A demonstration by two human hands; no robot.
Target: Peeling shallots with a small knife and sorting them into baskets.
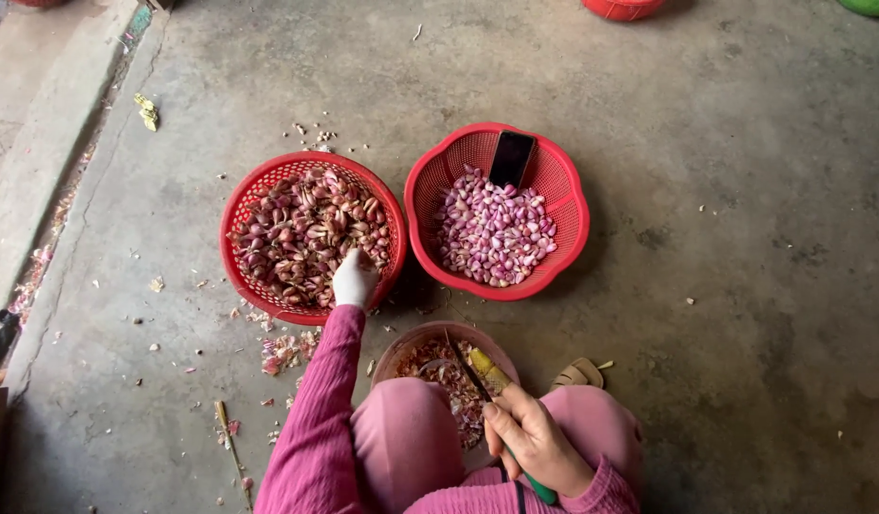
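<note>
My left hand (354,278), in a white glove, reaches into a red basket (249,190) full of unpeeled shallots (301,228) and touches them at the near rim. My right hand (534,440) is bare and grips a thin knife (470,369) with a green handle, its blade pointing out over a pink bowl (411,340) of papery skins between my knees. A second red basket (572,205) to the right holds peeled pale-purple shallots (492,233) and a dark phone (512,158) leaning on its far wall.
I sit on a concrete floor (725,286) in pink clothes. Loose skins (282,350) lie scattered by the left basket. A sandal (578,373) is by my right knee. A red container (622,8) and a green one (872,6) stand at the far edge.
</note>
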